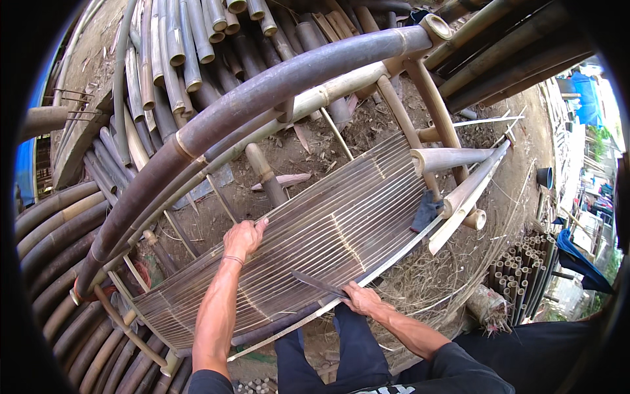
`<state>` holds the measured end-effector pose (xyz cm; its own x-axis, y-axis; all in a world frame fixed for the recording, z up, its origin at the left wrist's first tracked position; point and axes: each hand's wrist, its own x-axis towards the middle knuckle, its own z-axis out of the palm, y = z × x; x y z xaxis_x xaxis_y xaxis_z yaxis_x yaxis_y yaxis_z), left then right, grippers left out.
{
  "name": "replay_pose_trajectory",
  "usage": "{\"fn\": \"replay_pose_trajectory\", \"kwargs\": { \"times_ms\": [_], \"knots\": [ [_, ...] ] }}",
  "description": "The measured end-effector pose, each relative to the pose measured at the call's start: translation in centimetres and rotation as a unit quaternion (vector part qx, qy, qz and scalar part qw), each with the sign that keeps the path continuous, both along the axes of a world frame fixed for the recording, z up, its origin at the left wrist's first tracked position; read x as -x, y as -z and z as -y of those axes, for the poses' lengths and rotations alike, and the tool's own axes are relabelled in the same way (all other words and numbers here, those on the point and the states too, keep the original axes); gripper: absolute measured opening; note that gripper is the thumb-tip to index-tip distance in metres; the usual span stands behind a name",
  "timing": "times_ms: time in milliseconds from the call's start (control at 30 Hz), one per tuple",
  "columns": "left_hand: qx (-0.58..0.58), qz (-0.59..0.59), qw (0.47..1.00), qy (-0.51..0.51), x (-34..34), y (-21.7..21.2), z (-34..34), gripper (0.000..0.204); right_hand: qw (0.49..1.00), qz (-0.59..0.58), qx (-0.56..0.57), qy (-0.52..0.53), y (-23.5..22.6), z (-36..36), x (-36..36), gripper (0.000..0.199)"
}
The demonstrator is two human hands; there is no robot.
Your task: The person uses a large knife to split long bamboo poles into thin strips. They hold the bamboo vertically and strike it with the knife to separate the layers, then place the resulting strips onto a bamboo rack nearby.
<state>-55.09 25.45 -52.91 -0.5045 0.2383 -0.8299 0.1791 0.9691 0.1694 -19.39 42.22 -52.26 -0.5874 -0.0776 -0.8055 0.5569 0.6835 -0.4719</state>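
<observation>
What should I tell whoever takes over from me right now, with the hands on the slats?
Left hand: resting on the far edge of the slat panel, fingers over the top; no clear grip visible.
Right hand: at the near edge, holding a dark blade that lies flat across the slats.
Panel: thin bamboo slats laid side by side across the bamboo frame, filling most of it.
Cloth: dark, at the panel's right end.
Done: slats laid in rows.
Left: a long pale strip runs along the near edge; whether it is fixed cannot be told.
</observation>
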Motion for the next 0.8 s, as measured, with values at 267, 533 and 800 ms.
{"fn": "replay_pose_trajectory", "kwargs": {
  "times_ms": [267, 533, 800],
  "knots": [
    [0.001, 0.039, 0.999, 0.031, 0.0, 0.8, 0.2, 0.068, 0.999, -0.005, -0.002, 0.049, 0.6, 0.1, -0.4, 0.033],
    [-0.138, -0.017, 0.990, 0.000, 1.3, 2.6, -0.5, 0.064, 0.998, -0.014, 0.000, 0.066, 0.9, 0.6, 0.6, 0.032],
    [-0.111, -0.275, 0.953, 0.059, -3.7, 9.0, -2.9, 0.056, 0.998, -0.026, 0.012, 0.052, -0.4, 0.6, 2.0, 0.041]
  ]
}}
